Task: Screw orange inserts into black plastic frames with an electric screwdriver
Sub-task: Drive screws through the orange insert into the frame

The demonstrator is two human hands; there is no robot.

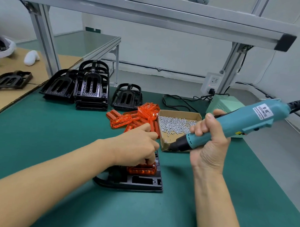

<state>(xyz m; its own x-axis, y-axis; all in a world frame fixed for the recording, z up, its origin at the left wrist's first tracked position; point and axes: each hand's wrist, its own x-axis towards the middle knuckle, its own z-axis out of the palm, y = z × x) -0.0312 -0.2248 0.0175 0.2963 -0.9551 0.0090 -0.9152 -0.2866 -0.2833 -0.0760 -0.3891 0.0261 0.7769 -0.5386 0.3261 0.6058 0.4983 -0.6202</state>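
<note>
The right hand (209, 143) grips the electric screwdriver (232, 125), its tip lifted off. The left hand (138, 147) pinches down on an orange insert (141, 170) seated in the near black frame (133, 180). Beyond, loose inserts (136, 117), screw box (178, 126) and stacked frames (91, 88) suggest most work remains.

1. This is a small assembly workshop or factory workstation, with a green mat covering the tabletop (56, 134).
2. An aluminium profile frame (45, 36) with an overhead shelf spans the top of the frame.
3. Stacks of identical black plastic frames (92, 88) stand at centre left, with a pile of orange inserts (136, 117) beside them.
4. An open cardboard box of loose screws (176, 125) sits right of centre.
5. A corded electric screwdriver (241, 122) and a wall power strip (211, 83) are at right.
</note>
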